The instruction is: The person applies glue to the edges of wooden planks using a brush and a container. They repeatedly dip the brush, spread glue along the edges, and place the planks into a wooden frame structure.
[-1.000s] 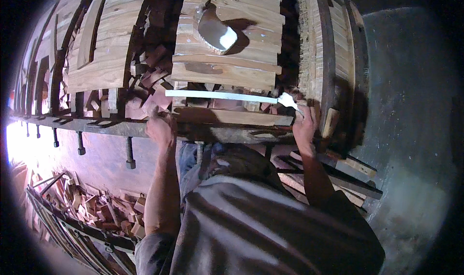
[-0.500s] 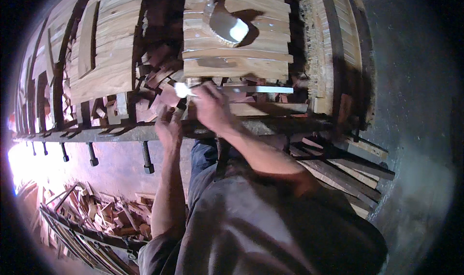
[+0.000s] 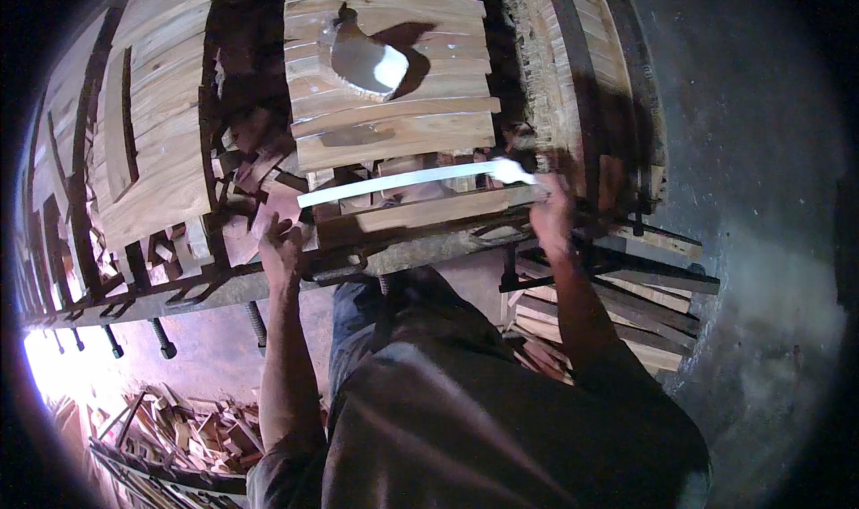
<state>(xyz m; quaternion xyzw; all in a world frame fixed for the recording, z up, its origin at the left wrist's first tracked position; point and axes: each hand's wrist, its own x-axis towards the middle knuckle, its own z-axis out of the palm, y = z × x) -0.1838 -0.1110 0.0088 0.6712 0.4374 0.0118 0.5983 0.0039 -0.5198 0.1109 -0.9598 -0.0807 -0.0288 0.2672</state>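
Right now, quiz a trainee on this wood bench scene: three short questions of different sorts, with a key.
1. True or false: the right hand is at the end of the long white strip.
2. Which hand is by the loose wood scraps at the bench's metal rail?
A. left hand
B. right hand
C. neither
3. Fill in: the pale curved piece lies on top of the stacked wooden ____.

Key: 1 true; 2 A; 3 slats.

Long white strip (image 3: 403,180), horiz. across slats (image 3: 394,129).
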